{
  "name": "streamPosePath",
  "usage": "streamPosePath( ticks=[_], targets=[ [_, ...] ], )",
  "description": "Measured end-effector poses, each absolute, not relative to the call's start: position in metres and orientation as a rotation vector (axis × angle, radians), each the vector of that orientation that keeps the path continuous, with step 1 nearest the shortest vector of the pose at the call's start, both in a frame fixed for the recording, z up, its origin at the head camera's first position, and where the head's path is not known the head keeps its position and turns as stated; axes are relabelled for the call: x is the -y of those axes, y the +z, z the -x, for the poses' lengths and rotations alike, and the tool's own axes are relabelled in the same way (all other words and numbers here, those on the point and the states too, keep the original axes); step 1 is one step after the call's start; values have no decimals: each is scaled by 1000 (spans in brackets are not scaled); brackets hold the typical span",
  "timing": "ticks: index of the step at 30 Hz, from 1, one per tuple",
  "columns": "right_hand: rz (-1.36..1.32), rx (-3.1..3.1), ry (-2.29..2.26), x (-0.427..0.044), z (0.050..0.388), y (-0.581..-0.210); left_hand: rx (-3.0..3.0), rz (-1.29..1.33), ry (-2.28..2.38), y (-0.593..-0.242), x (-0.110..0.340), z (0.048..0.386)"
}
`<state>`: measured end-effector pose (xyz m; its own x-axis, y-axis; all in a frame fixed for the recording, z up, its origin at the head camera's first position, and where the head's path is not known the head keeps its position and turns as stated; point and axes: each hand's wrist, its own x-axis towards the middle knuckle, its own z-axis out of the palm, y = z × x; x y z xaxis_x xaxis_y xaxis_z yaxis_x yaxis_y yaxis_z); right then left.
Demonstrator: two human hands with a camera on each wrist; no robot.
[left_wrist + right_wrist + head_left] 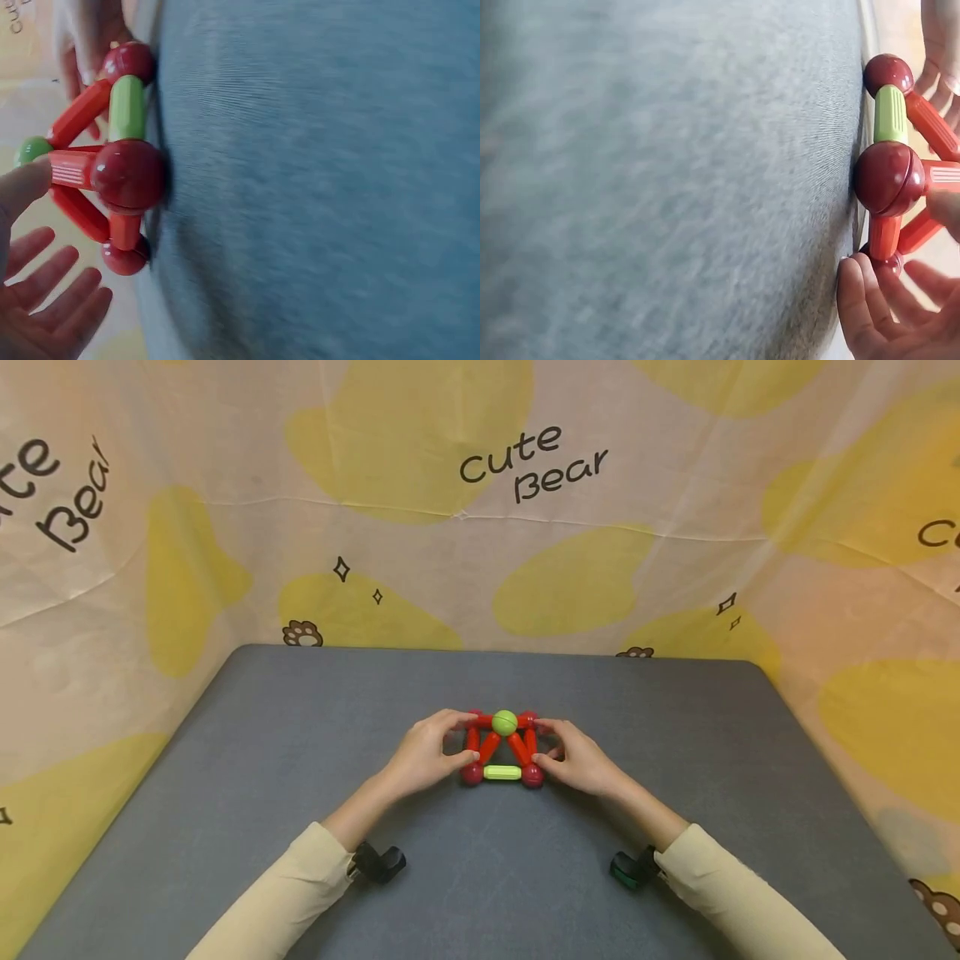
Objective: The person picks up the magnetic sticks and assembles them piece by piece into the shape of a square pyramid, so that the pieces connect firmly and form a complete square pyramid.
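Note:
A toy pyramid of rods and balls (490, 747) stands on the grey table, between my two hands. It has a green ball (505, 722) on top, dark red balls at the lower corners, red rods, and a light green rod (502, 772) along the near side. My left hand (427, 752) is at its left side; the thumb touches a slanted red rod (71, 169) while the other fingers spread loosely, apart from it. On the right, my right hand (581, 760) has its thumb by a red rod (941, 176), fingers loosely bent near the back corner ball (889, 262); contact there is unclear.
The grey table (495, 877) reaches back to a hanging cloth (420, 552) with yellow patches and printed words, which also runs along both sides. A black wrist camera (378, 863) sits at the left cuff, another wrist camera (633, 868) at the right cuff.

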<state>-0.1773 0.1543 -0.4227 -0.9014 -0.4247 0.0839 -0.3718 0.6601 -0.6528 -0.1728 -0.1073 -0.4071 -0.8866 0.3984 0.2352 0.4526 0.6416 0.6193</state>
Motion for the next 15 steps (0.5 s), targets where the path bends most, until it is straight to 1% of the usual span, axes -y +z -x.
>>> streamPosePath(
  ticks=[9,15],
  targets=[
    [872,-2804,-936,-158,166,-422,2949,725,-842,-419,115,159],
    [904,-2849,-875,-156,162,-425,2981,728,-783,-423,113,157]
  ],
)
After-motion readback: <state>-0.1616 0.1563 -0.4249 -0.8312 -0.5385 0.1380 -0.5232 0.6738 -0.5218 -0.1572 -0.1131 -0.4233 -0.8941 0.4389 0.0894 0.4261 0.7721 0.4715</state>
